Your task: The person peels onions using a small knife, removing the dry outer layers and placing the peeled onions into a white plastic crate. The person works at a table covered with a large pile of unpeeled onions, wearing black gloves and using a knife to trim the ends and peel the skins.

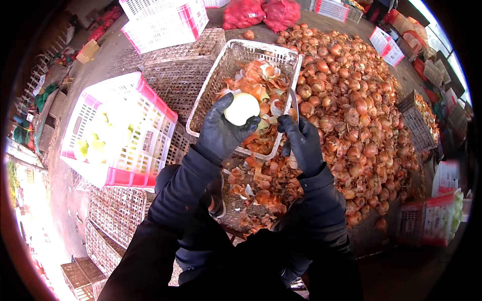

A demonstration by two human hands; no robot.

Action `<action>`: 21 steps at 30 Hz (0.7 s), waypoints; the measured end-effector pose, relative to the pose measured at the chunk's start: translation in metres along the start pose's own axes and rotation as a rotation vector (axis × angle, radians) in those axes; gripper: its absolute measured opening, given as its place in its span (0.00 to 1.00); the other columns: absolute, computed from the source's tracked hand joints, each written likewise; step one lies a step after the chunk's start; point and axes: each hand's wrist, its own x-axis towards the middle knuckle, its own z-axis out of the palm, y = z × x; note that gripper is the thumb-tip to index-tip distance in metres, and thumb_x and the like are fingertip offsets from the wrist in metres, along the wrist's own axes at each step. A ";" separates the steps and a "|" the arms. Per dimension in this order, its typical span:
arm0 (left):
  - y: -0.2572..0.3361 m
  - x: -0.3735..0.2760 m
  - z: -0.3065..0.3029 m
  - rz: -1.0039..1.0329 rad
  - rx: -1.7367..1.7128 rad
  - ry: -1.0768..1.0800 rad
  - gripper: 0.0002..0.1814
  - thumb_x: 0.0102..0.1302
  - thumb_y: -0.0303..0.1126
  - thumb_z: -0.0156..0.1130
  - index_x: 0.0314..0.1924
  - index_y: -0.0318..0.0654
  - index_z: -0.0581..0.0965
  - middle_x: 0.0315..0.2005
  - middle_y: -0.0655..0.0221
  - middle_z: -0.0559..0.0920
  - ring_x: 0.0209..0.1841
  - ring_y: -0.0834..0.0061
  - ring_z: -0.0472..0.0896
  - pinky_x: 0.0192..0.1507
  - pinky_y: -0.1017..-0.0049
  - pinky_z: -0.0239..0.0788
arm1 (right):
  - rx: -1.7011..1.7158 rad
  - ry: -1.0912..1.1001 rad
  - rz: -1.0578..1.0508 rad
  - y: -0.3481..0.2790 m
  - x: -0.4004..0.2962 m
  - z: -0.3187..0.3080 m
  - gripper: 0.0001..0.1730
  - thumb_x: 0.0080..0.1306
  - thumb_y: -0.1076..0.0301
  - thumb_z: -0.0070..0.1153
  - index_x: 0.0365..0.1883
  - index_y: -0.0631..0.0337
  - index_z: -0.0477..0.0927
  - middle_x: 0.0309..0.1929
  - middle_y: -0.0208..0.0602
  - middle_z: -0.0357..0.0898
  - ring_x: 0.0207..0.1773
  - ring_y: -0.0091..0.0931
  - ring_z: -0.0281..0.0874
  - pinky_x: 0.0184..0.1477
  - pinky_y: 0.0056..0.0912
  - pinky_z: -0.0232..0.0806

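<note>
My left hand [224, 131], in a dark glove, holds a peeled white onion [241, 109] above the near left part of a dirty white plastic crate [196, 113]. Onion skins [260, 77] lie inside that crate. To the right, my gloved right hand [303, 145] grips a knife by its light handle, with the blade [293, 101] pointing up and away beside the crate's right wall. Blade and onion are apart. A big heap of unpeeled onions [350, 113] spreads on the right. Peeled onions [98, 146] sit in a white and pink crate [162, 139] at my left.
Stacked brown-stained crates [177, 82] stand behind and left. Red mesh sacks [244, 15] lie at the far side. Loose skins [263, 184] cover the floor by my feet. A crate of skins [416, 124] stands beyond the heap; part of another person [379, 9] shows far off.
</note>
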 end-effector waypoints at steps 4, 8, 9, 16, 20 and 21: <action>-0.003 -0.001 0.007 0.048 0.087 0.020 0.25 0.70 0.46 0.60 0.59 0.37 0.74 0.54 0.56 0.81 0.52 0.57 0.82 0.52 0.58 0.79 | -0.418 0.065 -0.182 0.012 0.003 -0.014 0.20 0.73 0.52 0.56 0.36 0.64 0.80 0.18 0.34 0.73 0.18 0.28 0.74 0.23 0.36 0.63; 0.002 -0.018 0.015 0.096 0.109 0.035 0.22 0.67 0.45 0.63 0.55 0.40 0.76 0.49 0.58 0.83 0.50 0.59 0.82 0.49 0.59 0.78 | -0.594 0.085 -0.335 0.016 0.006 -0.007 0.19 0.70 0.55 0.57 0.32 0.65 0.78 0.22 0.48 0.76 0.26 0.46 0.76 0.31 0.48 0.65; 0.012 -0.027 0.014 0.149 0.170 0.075 0.22 0.66 0.45 0.64 0.54 0.40 0.76 0.48 0.59 0.83 0.48 0.59 0.83 0.49 0.58 0.78 | -0.505 0.009 -0.326 0.013 0.009 0.003 0.18 0.69 0.56 0.57 0.32 0.65 0.78 0.23 0.48 0.76 0.27 0.46 0.77 0.31 0.51 0.65; 0.007 -0.048 0.004 0.131 0.210 0.157 0.22 0.66 0.46 0.65 0.53 0.40 0.77 0.44 0.59 0.84 0.43 0.59 0.83 0.43 0.60 0.78 | -0.661 0.062 -0.328 0.015 -0.001 -0.025 0.18 0.69 0.56 0.57 0.32 0.65 0.78 0.21 0.47 0.76 0.26 0.44 0.77 0.31 0.48 0.66; 0.024 -0.075 0.007 0.213 0.304 0.145 0.23 0.66 0.45 0.65 0.55 0.38 0.75 0.45 0.58 0.83 0.44 0.57 0.83 0.43 0.60 0.79 | -0.703 0.019 -0.257 0.016 -0.003 -0.031 0.19 0.68 0.54 0.57 0.32 0.63 0.78 0.25 0.51 0.77 0.31 0.48 0.77 0.36 0.56 0.66; 0.030 -0.084 0.009 0.269 0.333 0.180 0.22 0.67 0.44 0.63 0.55 0.37 0.75 0.46 0.58 0.83 0.44 0.58 0.83 0.43 0.60 0.79 | -0.711 0.004 -0.245 0.017 -0.002 -0.030 0.18 0.68 0.55 0.57 0.32 0.64 0.77 0.26 0.52 0.77 0.32 0.49 0.77 0.36 0.57 0.66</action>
